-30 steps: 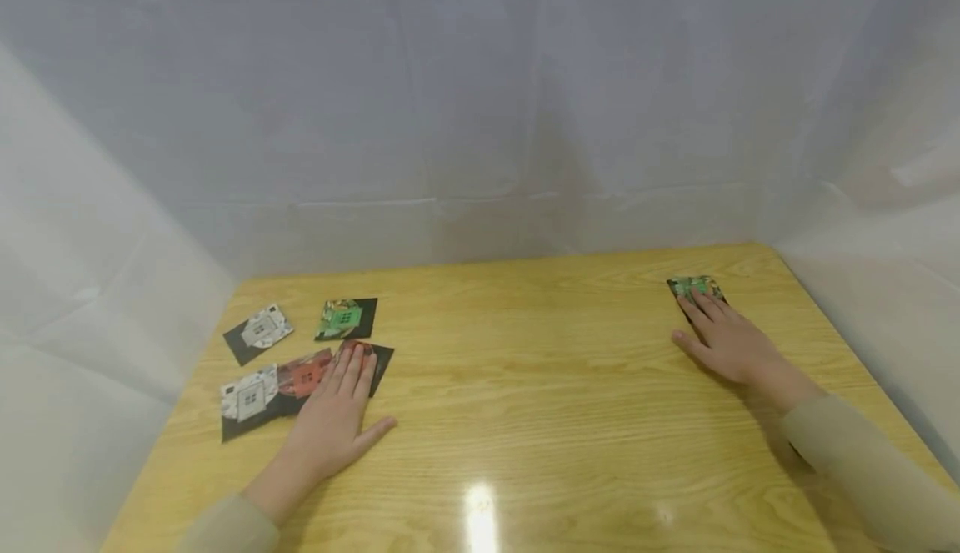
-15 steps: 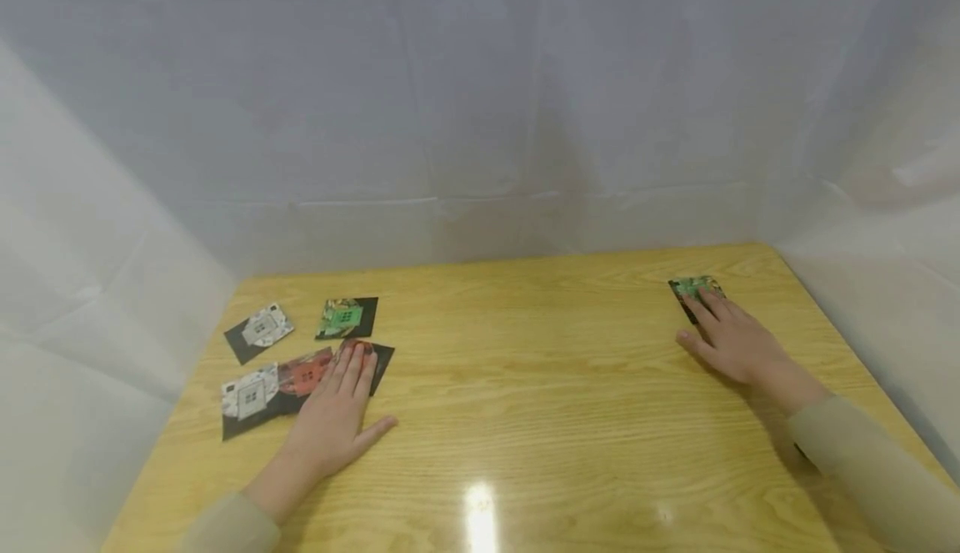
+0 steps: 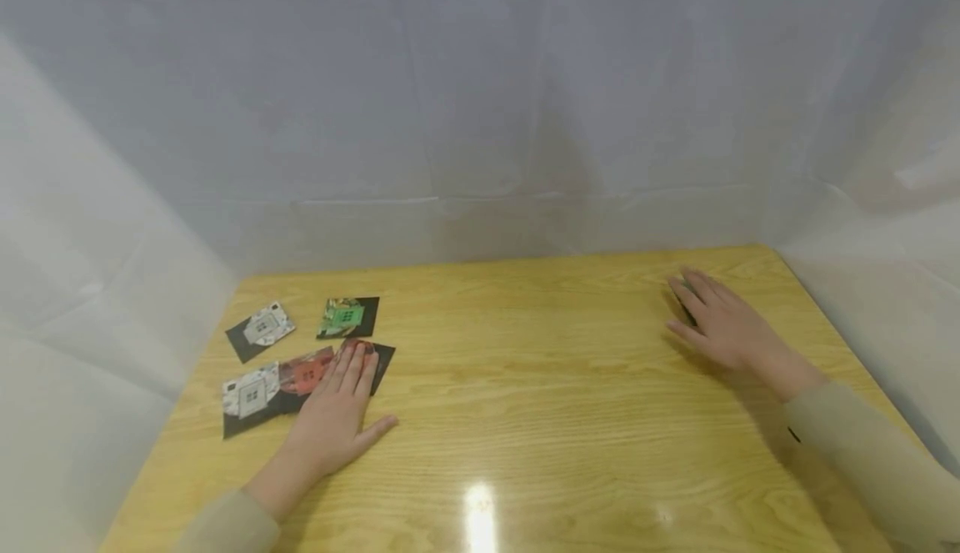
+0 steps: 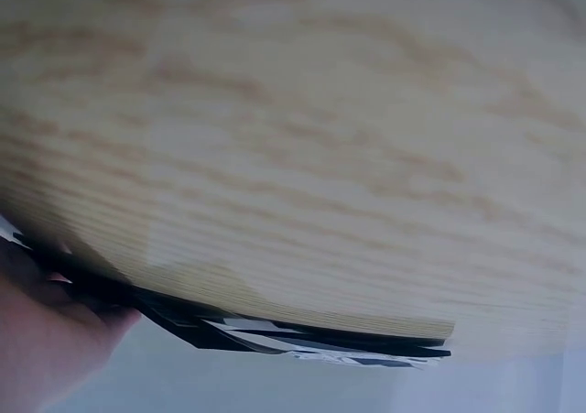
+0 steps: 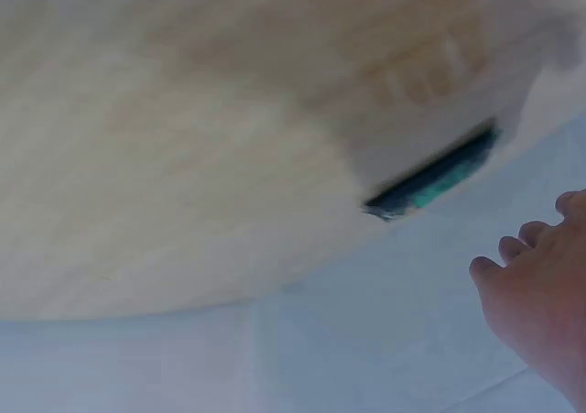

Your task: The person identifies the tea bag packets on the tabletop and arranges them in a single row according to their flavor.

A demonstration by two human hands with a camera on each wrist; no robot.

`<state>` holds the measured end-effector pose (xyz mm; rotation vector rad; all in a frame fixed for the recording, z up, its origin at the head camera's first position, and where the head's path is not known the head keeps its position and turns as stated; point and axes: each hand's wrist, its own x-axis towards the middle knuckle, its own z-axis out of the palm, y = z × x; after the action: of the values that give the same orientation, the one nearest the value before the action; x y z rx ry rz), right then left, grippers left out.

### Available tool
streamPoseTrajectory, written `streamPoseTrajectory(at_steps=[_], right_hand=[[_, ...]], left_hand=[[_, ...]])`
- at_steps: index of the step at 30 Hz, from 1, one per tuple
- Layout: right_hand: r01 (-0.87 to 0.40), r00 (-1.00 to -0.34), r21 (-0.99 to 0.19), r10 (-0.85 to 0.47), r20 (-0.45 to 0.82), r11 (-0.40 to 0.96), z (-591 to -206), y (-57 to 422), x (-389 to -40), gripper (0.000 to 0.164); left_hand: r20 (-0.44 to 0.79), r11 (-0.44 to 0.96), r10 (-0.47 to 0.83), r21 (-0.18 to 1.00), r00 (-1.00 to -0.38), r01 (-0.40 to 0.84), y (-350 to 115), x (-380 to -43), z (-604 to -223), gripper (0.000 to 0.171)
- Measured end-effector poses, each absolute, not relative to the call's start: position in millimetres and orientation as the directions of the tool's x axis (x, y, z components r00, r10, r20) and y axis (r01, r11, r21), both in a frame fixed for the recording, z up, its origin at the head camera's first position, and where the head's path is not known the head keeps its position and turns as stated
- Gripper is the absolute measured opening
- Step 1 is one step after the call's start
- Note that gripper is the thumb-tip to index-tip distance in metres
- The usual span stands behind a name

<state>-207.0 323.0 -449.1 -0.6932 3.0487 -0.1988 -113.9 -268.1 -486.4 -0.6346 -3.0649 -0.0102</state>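
Note:
In the head view my left hand (image 3: 330, 424) lies flat, fingers straight and thumb spread, over a red-and-black printed flat packet (image 3: 384, 361). Another red packet (image 3: 303, 376) is partly covered by the same hand, and a white-and-black packet (image 3: 252, 399) adjoins it on the left. At the far right, my right hand (image 3: 727, 328) hovers with extended fingers above a green packet (image 5: 435, 179). The right wrist view shows a gap between that hand and the packet on the table; from the head, the hand hides most of it.
Behind the left hand lie a tilted white-and-black packet (image 3: 261, 328) and a green-and-black packet (image 3: 348, 317). The wooden table (image 3: 525, 369) stretches between the hands. White sheeting (image 3: 480, 119) hangs behind the table and along both sides.
My right hand has risen off the green packet and shifted slightly forward, so it now covers most of it in the head view. The left hand stays put on the red packets.

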Motion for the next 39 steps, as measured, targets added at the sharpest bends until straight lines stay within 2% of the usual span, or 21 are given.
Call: streamPoseTrajectory(at_steps=[18,28,39], right_hand=[[-0.547,-0.837,-0.084,-0.544,0.051,0.833,-425.0,260.3,-235.9,0.077],[-0.639,-0.768,-0.084,-0.628,0.128,0.765,-426.5,204.2,-251.0,0.077],[-0.707,-0.707,-0.069,-0.701,0.091,0.704,-416.8,132.2,-263.3,0.078]], left_hand=[[0.020,0.919,0.395,-0.009,-0.919,0.395,-265.3,-111.0,-484.6,0.097],[0.022,0.917,0.398,-0.033,-0.917,0.397,-269.0,-110.0,-482.8,0.098],[0.019,0.916,0.400,-0.037,-0.916,0.399,-269.4,-109.9,-480.9,0.099]])
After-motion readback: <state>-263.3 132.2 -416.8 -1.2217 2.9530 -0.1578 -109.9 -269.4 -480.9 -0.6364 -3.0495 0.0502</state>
